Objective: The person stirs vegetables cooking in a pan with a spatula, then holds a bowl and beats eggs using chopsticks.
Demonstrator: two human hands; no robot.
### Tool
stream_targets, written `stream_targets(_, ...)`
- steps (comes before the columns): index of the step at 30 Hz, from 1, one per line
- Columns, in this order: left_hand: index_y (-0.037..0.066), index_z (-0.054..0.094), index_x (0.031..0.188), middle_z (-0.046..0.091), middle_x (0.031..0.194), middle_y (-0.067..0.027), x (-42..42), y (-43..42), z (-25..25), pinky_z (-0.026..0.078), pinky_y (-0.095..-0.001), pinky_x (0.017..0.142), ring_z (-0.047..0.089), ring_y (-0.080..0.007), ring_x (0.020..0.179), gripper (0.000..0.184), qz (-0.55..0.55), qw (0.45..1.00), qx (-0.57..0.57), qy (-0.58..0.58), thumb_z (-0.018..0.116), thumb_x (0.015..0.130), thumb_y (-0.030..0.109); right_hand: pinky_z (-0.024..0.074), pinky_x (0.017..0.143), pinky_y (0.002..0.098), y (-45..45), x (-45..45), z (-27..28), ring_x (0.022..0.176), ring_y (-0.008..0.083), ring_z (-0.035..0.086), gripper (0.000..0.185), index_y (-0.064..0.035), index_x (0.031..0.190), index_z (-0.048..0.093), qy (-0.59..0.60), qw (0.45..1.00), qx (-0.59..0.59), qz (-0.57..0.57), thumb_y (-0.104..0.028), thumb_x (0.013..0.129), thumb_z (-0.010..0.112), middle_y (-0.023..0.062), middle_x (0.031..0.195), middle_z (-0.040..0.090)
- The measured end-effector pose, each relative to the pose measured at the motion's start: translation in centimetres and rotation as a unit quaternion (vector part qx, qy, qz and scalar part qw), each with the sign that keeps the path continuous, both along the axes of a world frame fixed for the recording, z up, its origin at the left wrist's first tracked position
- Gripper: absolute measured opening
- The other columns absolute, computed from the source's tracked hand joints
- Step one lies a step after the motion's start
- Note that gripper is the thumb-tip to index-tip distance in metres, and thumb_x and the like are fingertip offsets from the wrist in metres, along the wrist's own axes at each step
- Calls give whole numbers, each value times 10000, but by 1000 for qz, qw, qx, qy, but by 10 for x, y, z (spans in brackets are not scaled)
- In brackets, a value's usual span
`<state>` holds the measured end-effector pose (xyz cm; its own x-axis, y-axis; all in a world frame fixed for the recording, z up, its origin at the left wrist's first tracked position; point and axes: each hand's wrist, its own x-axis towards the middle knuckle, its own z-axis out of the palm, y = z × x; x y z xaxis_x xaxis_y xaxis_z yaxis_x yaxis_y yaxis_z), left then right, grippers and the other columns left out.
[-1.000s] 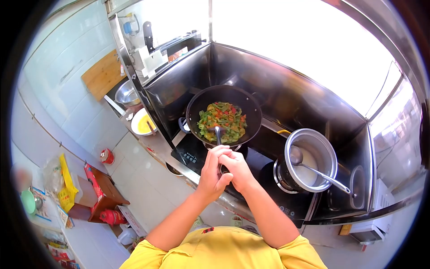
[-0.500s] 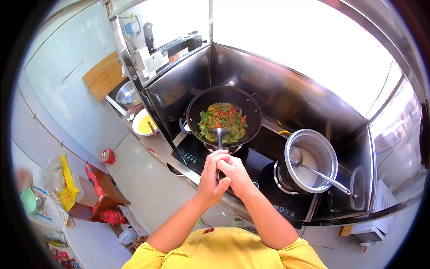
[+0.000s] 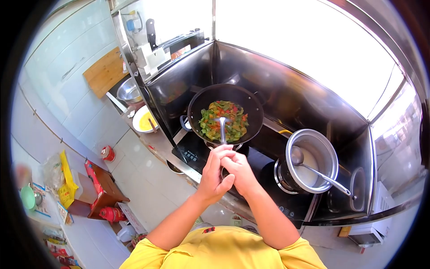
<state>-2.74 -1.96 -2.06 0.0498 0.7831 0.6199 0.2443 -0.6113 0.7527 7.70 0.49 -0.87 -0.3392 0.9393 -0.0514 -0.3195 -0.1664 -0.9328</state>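
Note:
Both of my hands are wrapped one against the other round the handle of a metal spatula. My left hand and my right hand are closed, at the near side of a dark wok. The spatula's head reaches into chopped green and red vegetables in the wok; its lower edge is buried among them. To the right, a silver pot holds a whitish liquid, with a ladle leaning over its rim.
Metal splash panels wall in the black cooktop. At left are a white bowl of yellow liquid, a metal bowl and a wooden board. A knife stands behind the panel. A pot lid leans at right.
My hands and the spatula have moved slightly away from me, and the spatula head now sits farther into the vegetables. Both hands keep their grip.

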Motion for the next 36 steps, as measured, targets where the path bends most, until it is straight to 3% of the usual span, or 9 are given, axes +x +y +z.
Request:
stream_targets(4,-24,486,1162,470,1217,-208,-4,7,13,371,-374,964,480,-306,1120,642,-16,999,50,12,486,870,548,408,628,214,5,2,16,714,50,505,128,-3,840,597,1,999,41,17,-99,857,514,-11,784,583)
stream_targets(6,-23,497,1149,491,1198,-229,-8,7,7,410,-393,939,507,-362,1089,586,-10,998,56,23,566,845,473,410,632,215,4,1,8,714,53,511,125,-22,845,597,-8,999,17,26,-125,865,529,-12,789,583)
stream_targets(10,-24,492,1149,494,1192,-230,-4,-4,-18,410,-400,942,509,-367,1090,581,15,1000,5,-5,561,850,470,412,620,223,2,-1,-17,718,66,521,107,-47,848,594,-33,997,-55,38,-147,862,559,-10,802,583)
stream_targets(11,-22,483,1163,473,1215,-209,-4,-5,-17,372,-373,967,480,-306,1124,607,8,1000,-3,-1,515,867,506,414,619,224,1,-1,-16,718,67,524,101,-49,848,596,-32,998,-49,33,-143,862,561,-10,802,584)
stream_targets(16,-26,468,1179,476,1209,-215,-7,4,2,390,-372,948,493,-317,1101,641,7,998,51,23,520,861,528,396,588,212,4,0,12,675,40,499,97,-21,817,590,-5,999,-22,27,-93,846,533,-19,755,569)
stream_targets(22,-14,469,1172,465,1220,-217,-8,-5,-24,385,-383,960,484,-329,1119,633,14,1000,-19,-11,537,855,530,397,597,209,2,-5,-13,676,52,504,85,-24,817,594,-42,994,-89,37,-86,841,540,-16,757,571)
stream_targets(28,-11,462,1181,482,1214,-233,-13,-1,-18,409,-421,953,501,-379,1103,624,26,998,51,-26,620,810,465,416,587,211,3,-8,6,670,59,527,77,-23,829,601,-87,994,-28,57,-71,836,542,-7,766,587)
stream_targets(30,-15,454,1191,452,1242,-210,-15,-2,-24,389,-372,959,480,-298,1124,667,51,997,46,-23,563,840,543,421,595,214,3,-14,8,682,61,531,76,-17,835,602,-83,994,-24,68,-66,830,544,-8,765,587)
stream_targets(36,-14,438,1196,424,1264,-193,-12,-8,-40,398,-375,949,453,-271,1151,625,17,995,-6,-100,572,845,485,407,542,213,3,-17,-10,629,60,520,53,-21,838,605,-130,989,-33,68,-52,816,567,-5,736,586)
